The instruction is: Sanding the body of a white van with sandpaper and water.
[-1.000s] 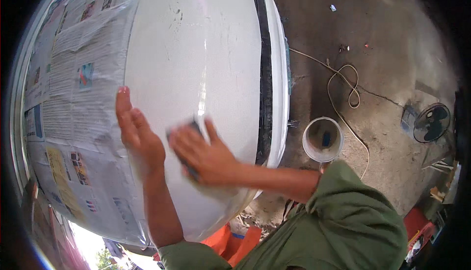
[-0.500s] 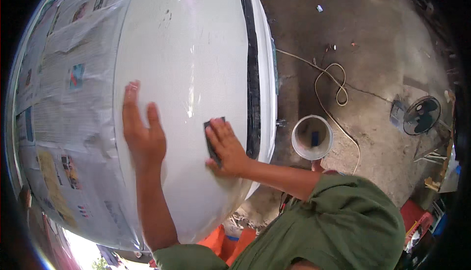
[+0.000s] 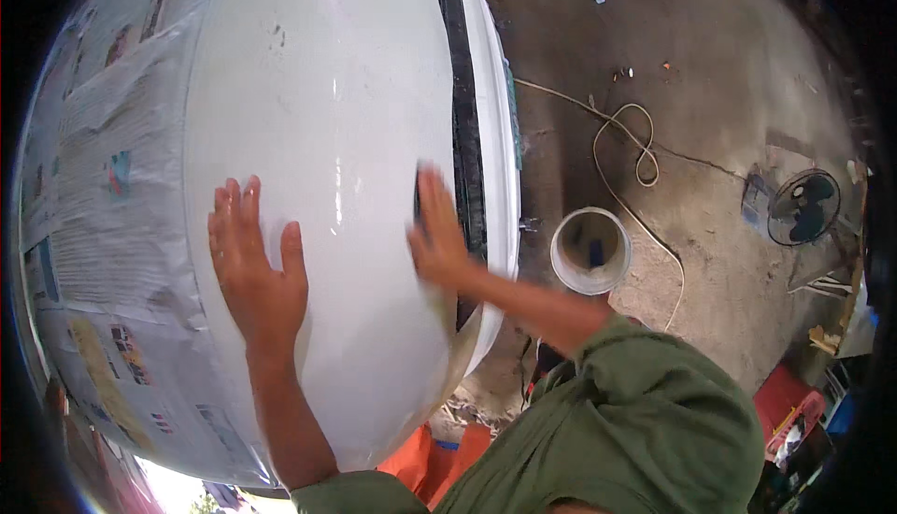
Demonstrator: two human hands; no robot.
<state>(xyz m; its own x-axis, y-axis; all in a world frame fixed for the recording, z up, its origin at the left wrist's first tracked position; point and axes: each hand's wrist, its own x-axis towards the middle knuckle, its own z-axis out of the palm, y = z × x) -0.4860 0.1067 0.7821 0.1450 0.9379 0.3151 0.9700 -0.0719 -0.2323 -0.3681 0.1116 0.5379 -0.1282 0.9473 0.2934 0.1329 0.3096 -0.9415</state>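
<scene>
A white, curved, glossy car panel (image 3: 374, 93) spreads out in front of me, with wet-looking streaks of light on it. My left hand (image 3: 257, 276) lies flat near the panel's left side, fingers stretched and thumb apart, holding nothing. Close to the panel's right edge, my right hand (image 3: 439, 238) presses a dark rectangular sanding pad (image 3: 420, 192) against the surface. That hand is smeared by motion, and its palm and fingers cover most of the pad.
Newspaper sheets (image 3: 112, 234) cover the area left of the panel. A black strip (image 3: 468, 159) runs along its right edge. On the concrete floor stand a white bucket (image 3: 590, 282) with a dark blue item inside, a looped cable (image 3: 598, 154) and a fan (image 3: 804, 207).
My right hand has slid with the pad rightward and forward, toward the black strip. My left hand sits slightly lower and further left in view; the whole view has shifted a little.
</scene>
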